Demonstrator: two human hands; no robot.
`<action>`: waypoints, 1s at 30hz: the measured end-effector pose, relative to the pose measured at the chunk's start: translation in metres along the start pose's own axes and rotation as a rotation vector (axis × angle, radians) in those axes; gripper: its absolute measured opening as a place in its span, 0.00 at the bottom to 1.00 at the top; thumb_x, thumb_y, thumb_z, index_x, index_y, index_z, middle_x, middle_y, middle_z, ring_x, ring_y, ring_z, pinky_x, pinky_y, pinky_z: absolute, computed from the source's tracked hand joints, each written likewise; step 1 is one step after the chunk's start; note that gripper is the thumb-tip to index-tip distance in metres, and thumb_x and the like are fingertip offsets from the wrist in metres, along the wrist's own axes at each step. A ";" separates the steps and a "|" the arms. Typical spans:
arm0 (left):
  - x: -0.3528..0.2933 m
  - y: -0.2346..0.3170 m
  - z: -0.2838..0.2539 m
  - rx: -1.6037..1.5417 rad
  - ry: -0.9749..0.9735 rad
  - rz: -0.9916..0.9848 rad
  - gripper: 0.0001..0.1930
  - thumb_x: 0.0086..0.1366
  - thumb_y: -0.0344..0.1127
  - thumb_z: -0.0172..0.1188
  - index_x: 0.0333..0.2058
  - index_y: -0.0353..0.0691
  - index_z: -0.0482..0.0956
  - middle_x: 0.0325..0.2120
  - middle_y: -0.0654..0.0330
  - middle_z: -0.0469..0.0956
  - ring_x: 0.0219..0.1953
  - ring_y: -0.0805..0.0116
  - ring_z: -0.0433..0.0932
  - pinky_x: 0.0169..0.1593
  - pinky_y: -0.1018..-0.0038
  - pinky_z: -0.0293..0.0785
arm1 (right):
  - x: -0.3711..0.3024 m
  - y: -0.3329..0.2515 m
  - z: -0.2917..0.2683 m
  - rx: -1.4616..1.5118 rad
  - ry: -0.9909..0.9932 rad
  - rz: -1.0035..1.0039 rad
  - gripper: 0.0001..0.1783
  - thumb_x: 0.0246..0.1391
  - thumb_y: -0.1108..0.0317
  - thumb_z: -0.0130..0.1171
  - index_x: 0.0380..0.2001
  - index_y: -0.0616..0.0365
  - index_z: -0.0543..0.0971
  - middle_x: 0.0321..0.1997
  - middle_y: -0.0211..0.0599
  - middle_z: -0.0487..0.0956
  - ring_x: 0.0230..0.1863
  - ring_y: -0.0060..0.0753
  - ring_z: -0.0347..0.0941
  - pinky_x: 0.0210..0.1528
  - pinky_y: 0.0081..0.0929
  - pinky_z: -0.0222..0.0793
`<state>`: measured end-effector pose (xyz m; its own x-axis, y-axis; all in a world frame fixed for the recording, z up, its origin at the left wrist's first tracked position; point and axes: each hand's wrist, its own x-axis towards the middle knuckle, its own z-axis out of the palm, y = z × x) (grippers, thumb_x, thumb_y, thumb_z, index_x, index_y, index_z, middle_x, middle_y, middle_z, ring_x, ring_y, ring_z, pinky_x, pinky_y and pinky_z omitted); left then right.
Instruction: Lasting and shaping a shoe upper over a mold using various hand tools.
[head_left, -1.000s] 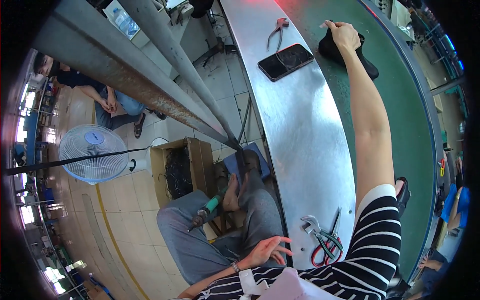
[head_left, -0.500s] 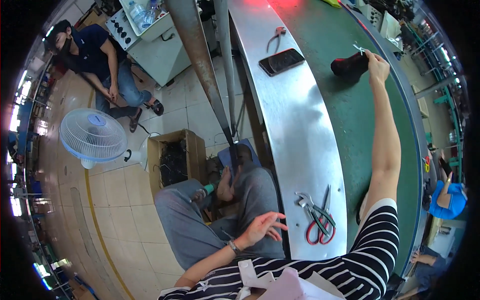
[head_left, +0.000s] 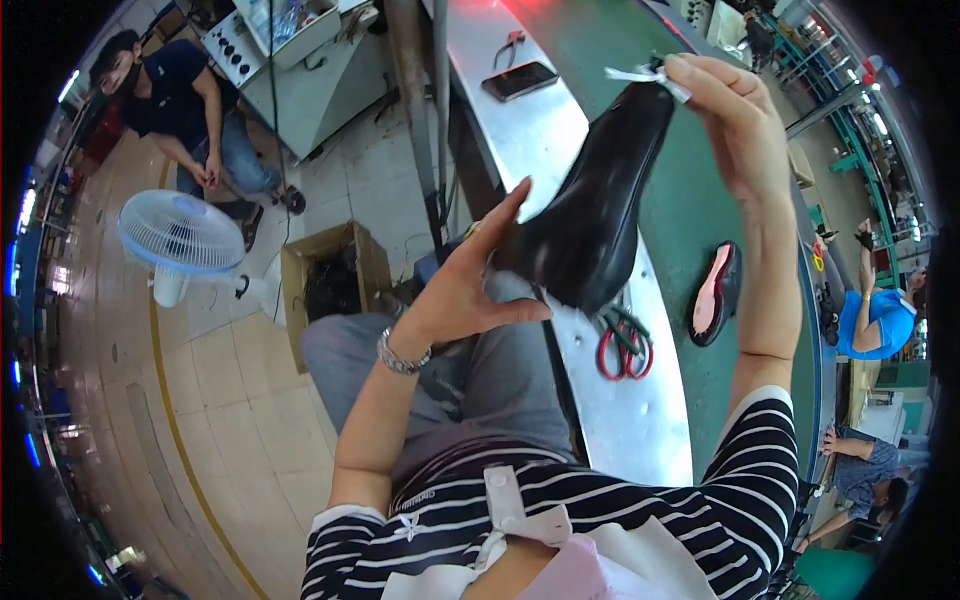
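Note:
A black leather shoe (head_left: 610, 190) hangs in front of me over the metal table edge, toe toward my lap. My right hand (head_left: 740, 115) pinches its upper end, where a white strip (head_left: 637, 74) sticks out between the fingers. Around the toe, my left hand (head_left: 465, 285) is open, thumb and fingers spread; whether the palm touches the leather I cannot tell. A second black shoe (head_left: 715, 293) lies on its side on the green surface, its pinkish underside showing. Red-handled scissors and a green-handled tool (head_left: 624, 340) lie on the metal strip, partly hidden behind the held shoe.
A phone (head_left: 520, 81) and pliers (head_left: 511, 46) lie farther up the metal strip (head_left: 640, 430). To the left stand a white-blue fan (head_left: 180, 232) and a cardboard box (head_left: 300, 275) with black stuff inside. A seated person (head_left: 195, 120) is beyond; other people work at the right.
My right hand has brought the black shoe from the far green surface toward me. My left hand has risen from my lap to the toe. The second shoe now shows on the green surface.

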<state>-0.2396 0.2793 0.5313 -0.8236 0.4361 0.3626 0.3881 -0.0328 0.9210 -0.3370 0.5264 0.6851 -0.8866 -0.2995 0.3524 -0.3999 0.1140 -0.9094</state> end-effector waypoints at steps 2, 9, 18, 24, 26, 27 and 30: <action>-0.027 0.011 -0.011 -0.244 -0.135 -0.026 0.57 0.44 0.27 0.74 0.69 0.39 0.44 0.70 0.58 0.48 0.70 0.68 0.50 0.69 0.72 0.47 | -0.019 -0.002 0.037 0.136 -0.097 0.028 0.10 0.55 0.68 0.60 0.35 0.64 0.84 0.35 0.33 0.84 0.33 0.18 0.78 0.38 0.12 0.70; -0.150 -0.022 0.009 -0.367 0.235 -0.368 0.57 0.42 0.23 0.71 0.69 0.38 0.46 0.70 0.57 0.48 0.70 0.67 0.48 0.69 0.73 0.44 | -0.049 0.047 0.149 0.269 -0.269 0.191 0.12 0.56 0.65 0.62 0.36 0.64 0.84 0.35 0.32 0.84 0.39 0.15 0.76 0.44 0.15 0.68; -0.222 -0.017 0.006 -0.524 0.448 -0.568 0.45 0.47 0.16 0.67 0.65 0.39 0.57 0.60 0.56 0.64 0.56 0.65 0.70 0.55 0.70 0.72 | -0.098 0.120 0.142 -0.171 -0.060 0.216 0.18 0.60 0.60 0.57 0.48 0.62 0.80 0.40 0.38 0.81 0.43 0.26 0.76 0.49 0.22 0.68; -0.264 -0.011 -0.040 -0.627 0.644 -0.805 0.26 0.53 0.30 0.69 0.51 0.33 0.73 0.42 0.58 0.79 0.43 0.68 0.78 0.47 0.69 0.75 | -0.223 0.210 0.064 -1.235 0.068 0.342 0.26 0.55 0.62 0.60 0.55 0.63 0.72 0.52 0.50 0.75 0.56 0.53 0.68 0.59 0.43 0.62; -0.253 -0.001 -0.047 -0.689 0.769 -0.844 0.26 0.55 0.35 0.68 0.51 0.34 0.73 0.42 0.58 0.78 0.43 0.68 0.77 0.49 0.68 0.74 | -0.242 0.209 0.059 -1.199 0.057 0.345 0.27 0.54 0.62 0.61 0.56 0.62 0.72 0.51 0.49 0.74 0.56 0.52 0.67 0.60 0.43 0.61; -0.248 0.001 -0.049 -0.689 0.770 -0.852 0.26 0.55 0.35 0.68 0.51 0.34 0.73 0.42 0.58 0.78 0.43 0.68 0.77 0.49 0.68 0.74 | -0.248 0.207 0.058 -1.171 0.054 0.341 0.27 0.54 0.63 0.61 0.56 0.61 0.72 0.51 0.48 0.74 0.57 0.51 0.66 0.61 0.42 0.60; -0.226 0.009 -0.053 -0.657 0.711 -1.027 0.30 0.56 0.40 0.69 0.54 0.33 0.68 0.46 0.57 0.76 0.44 0.67 0.77 0.49 0.70 0.74 | -0.247 0.204 0.058 -1.174 0.045 0.427 0.25 0.54 0.63 0.60 0.56 0.57 0.73 0.51 0.46 0.74 0.56 0.49 0.66 0.59 0.41 0.61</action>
<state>-0.0717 0.1331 0.4655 -0.7245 -0.0121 -0.6891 -0.6022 -0.4753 0.6415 -0.1861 0.5687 0.3998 -0.9943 -0.0007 0.1064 -0.0237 0.9763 -0.2150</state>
